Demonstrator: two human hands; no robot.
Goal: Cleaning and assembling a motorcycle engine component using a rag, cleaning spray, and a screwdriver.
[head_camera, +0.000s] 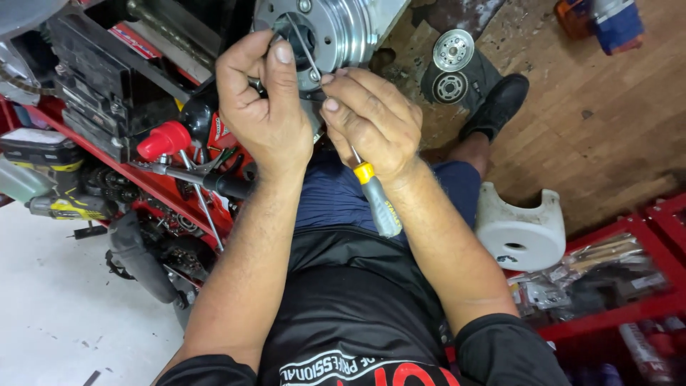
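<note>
At silver hub point(343, 28), right-hand point(371, 125) fingers grip yellow-collared screwdriver point(375, 196); left point(261, 107) closed, prob. w/ wire.

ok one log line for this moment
left hand: on metal hub | right hand: holds screwdriver | red tray: beside

Left hand point(261, 107) pinches a thin wire hook point(304, 46) that reaches into the round metal hub point(336, 28). Right hand point(371, 121) is closed around a grey-handled screwdriver point(376, 200), tip at the hub. Red tool cart point(136, 179) to the left, white stool point(519, 229) to the right, two round discs point(451, 68) on the wooden floor.
</note>
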